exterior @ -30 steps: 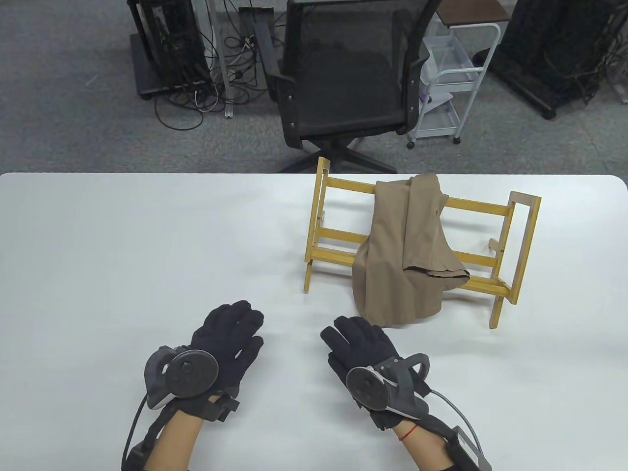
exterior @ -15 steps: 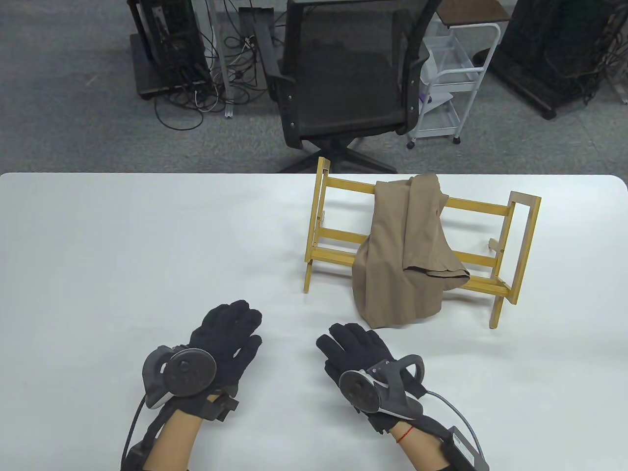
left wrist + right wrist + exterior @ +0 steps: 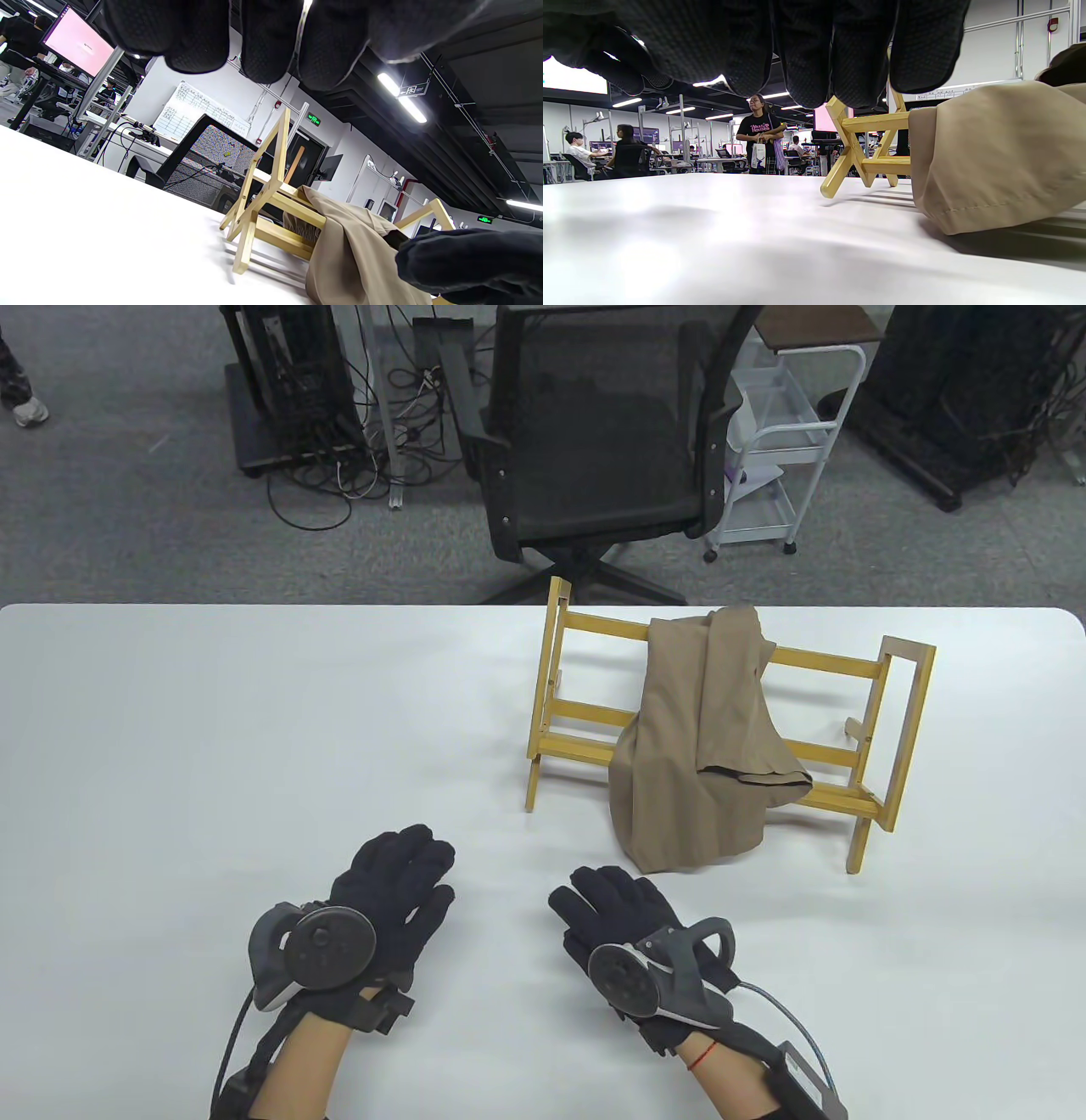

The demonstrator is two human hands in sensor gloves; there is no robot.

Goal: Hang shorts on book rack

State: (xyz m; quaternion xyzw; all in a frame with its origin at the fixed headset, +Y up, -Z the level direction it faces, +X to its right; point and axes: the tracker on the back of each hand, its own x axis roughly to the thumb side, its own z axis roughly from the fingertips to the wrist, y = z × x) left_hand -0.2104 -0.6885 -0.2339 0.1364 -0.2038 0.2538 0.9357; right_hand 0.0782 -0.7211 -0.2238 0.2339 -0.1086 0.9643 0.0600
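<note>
Since a second ago I see my right hand [image 3: 624, 920] has slid back toward me, off the hem of the shorts [image 3: 708, 729]; my left hand [image 3: 392, 891] has barely moved. Both lie flat on the white table [image 3: 212, 729], fingers loosely spread, holding nothing. The shorts stay draped over the yellow book rack [image 3: 865, 746] at about 2 o'clock, their lower edge on the table. Beyond, at 12 o'clock, a black mesh chair [image 3: 594, 432]; a white cart [image 3: 789, 424] at 1; a shoe [image 3: 30, 411] has appeared at 10.
</note>
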